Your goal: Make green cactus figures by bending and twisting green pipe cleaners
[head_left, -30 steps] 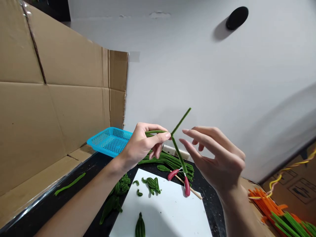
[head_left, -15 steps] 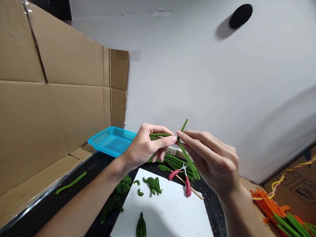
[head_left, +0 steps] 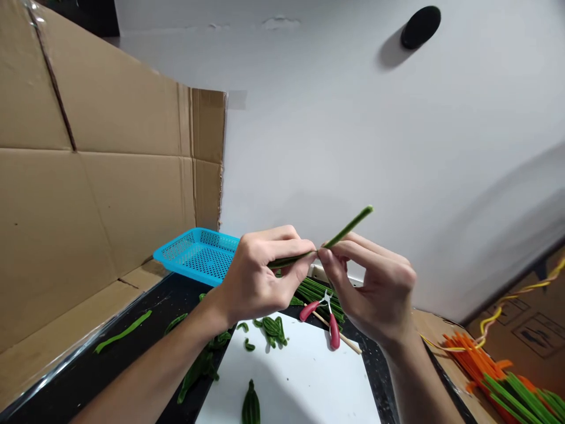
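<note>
I hold a green pipe cleaner (head_left: pixel 348 227) up in front of me with both hands. My left hand (head_left: pixel 260 274) is closed, pinching its folded end between thumb and forefinger. My right hand (head_left: pixel 375 288) is closed too, pinching the same stem right beside the left fingertips. The free end sticks out up and to the right. Below the hands lies a white sheet (head_left: pixel 300 383) with small folded green pieces (head_left: pixel 271 327) and red-handled pliers (head_left: pixel 326 318) on it.
A blue mesh tray (head_left: pixel 196 253) stands behind my left hand, by a tall cardboard wall (head_left: pixel 88 176). A bundle of green pipe cleaners (head_left: pixel 320 294) lies past the sheet. Orange and green pipe cleaners (head_left: pixel 498 383) are piled at the right. A finished green piece (head_left: pixel 251 406) sits near the front.
My right hand went from open to pinching the pipe cleaner next to the left fingertips. The two crossed ends are now drawn into one line pointing up-right.
</note>
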`<action>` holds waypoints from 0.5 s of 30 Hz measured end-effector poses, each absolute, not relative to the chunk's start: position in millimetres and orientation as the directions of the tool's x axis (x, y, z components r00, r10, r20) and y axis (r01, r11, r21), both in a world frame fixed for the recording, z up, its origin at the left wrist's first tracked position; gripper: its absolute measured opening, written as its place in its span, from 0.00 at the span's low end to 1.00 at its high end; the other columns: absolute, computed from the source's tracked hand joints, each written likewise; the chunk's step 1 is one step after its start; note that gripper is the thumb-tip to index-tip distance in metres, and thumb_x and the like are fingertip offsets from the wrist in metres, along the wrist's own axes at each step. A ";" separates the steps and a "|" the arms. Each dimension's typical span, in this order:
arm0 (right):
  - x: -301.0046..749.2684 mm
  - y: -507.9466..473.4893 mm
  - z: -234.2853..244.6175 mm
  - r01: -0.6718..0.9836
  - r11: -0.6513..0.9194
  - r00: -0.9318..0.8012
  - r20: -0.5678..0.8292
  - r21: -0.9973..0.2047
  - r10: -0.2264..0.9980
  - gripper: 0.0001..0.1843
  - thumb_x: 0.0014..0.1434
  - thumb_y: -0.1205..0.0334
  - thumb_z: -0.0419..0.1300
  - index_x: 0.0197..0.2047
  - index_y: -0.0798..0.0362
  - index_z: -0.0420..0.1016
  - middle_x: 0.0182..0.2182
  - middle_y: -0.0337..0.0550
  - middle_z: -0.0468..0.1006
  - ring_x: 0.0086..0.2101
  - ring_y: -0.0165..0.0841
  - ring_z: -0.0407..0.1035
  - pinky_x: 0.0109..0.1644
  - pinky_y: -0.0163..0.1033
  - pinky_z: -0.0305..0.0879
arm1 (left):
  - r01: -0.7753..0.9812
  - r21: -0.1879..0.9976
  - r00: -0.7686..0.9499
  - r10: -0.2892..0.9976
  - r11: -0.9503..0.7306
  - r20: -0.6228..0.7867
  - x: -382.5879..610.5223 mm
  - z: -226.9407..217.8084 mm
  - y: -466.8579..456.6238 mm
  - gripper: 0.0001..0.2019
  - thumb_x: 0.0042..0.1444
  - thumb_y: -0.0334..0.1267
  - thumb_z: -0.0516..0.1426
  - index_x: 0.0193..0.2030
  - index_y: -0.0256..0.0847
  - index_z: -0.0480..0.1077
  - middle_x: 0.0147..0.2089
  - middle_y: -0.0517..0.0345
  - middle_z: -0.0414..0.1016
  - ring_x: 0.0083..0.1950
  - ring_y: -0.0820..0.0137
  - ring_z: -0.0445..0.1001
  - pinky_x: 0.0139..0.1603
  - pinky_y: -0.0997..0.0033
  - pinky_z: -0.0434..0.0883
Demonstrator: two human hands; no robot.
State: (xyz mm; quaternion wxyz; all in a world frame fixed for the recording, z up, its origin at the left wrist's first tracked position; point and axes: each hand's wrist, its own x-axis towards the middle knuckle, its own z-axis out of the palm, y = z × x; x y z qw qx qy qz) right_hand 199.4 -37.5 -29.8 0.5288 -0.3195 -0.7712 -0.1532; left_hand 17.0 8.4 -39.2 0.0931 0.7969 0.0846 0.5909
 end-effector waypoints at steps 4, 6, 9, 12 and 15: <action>203.7 -39.8 -27.5 0.538 0.765 -0.202 0.826 -0.356 0.526 0.16 0.68 0.69 0.64 0.27 0.53 0.70 0.24 0.34 0.63 0.26 0.27 0.56 0.28 0.36 0.53 | 0.083 0.015 0.333 0.042 -0.996 0.942 13.7 -42.7 16.0 0.07 0.65 0.23 0.60 0.41 0.32 0.80 0.33 0.55 0.76 0.30 0.74 0.69 0.28 0.72 0.67; 206.6 -39.6 -26.9 0.459 0.716 -0.178 0.735 -0.526 0.655 0.16 0.68 0.64 0.66 0.27 0.53 0.71 0.24 0.34 0.61 0.25 0.27 0.53 0.27 0.37 0.50 | 0.114 -0.032 0.352 0.010 -0.993 0.936 12.9 -43.5 17.4 0.08 0.65 0.23 0.59 0.40 0.33 0.80 0.33 0.55 0.77 0.28 0.74 0.68 0.26 0.72 0.65; 209.1 -39.5 -24.3 0.371 0.605 -0.198 0.577 -0.705 0.793 0.19 0.68 0.55 0.67 0.27 0.53 0.73 0.24 0.34 0.59 0.26 0.28 0.50 0.26 0.37 0.47 | 0.161 -0.091 0.374 -0.025 -0.983 0.927 13.6 -45.6 17.7 0.09 0.67 0.24 0.57 0.40 0.35 0.79 0.33 0.55 0.77 0.27 0.74 0.67 0.26 0.72 0.65; 208.8 -41.3 -19.8 0.459 0.582 -0.202 0.559 -0.671 0.804 0.21 0.69 0.54 0.65 0.26 0.52 0.69 0.23 0.34 0.58 0.26 0.28 0.50 0.26 0.37 0.47 | 0.173 0.029 0.335 0.087 -0.985 0.938 17.2 -48.5 17.1 0.09 0.67 0.28 0.57 0.40 0.37 0.80 0.32 0.56 0.76 0.28 0.73 0.68 0.28 0.71 0.67; 209.0 -43.8 -16.3 0.590 0.622 -0.188 0.661 -0.515 0.726 0.18 0.71 0.56 0.63 0.28 0.52 0.71 0.24 0.35 0.63 0.27 0.29 0.55 0.28 0.37 0.52 | 0.069 0.276 0.270 0.284 -0.959 0.920 21.2 -48.0 14.2 0.09 0.66 0.32 0.59 0.36 0.38 0.81 0.30 0.57 0.73 0.27 0.74 0.66 0.27 0.71 0.67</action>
